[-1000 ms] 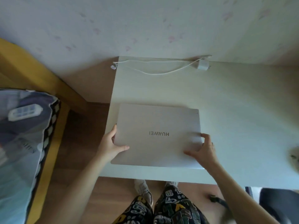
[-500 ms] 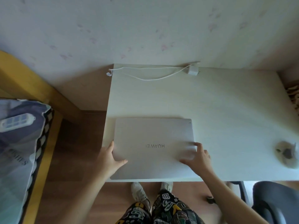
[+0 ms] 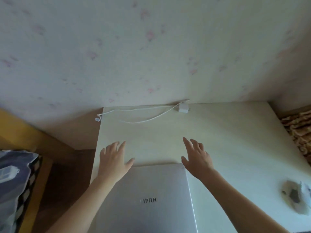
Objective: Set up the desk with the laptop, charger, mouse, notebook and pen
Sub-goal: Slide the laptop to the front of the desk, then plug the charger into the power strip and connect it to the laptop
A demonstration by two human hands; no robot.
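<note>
A closed silver laptop (image 3: 146,195) lies flat at the near left of the pale desk (image 3: 235,140), its logo facing away from me. My left hand (image 3: 114,160) hovers over the laptop's far left corner, fingers spread, holding nothing. My right hand (image 3: 196,158) is over the far right corner, also spread and holding nothing. A white charger block (image 3: 183,109) sits at the desk's far edge against the wall. Its white cable (image 3: 143,121) loops across the desk and hangs off the left edge.
A pale wall with pink spots stands right behind the desk. A crumpled grey-white object (image 3: 296,195) lies at the desk's right side. A patterned cushion (image 3: 13,182) on a yellow wooden frame is at the left. A brown patterned fabric (image 3: 299,132) lies past the desk's right edge.
Both hands let go of the laptop's near corners and moved forward past its far edge, fingers spread. The view tilted up and closer to the desk.
</note>
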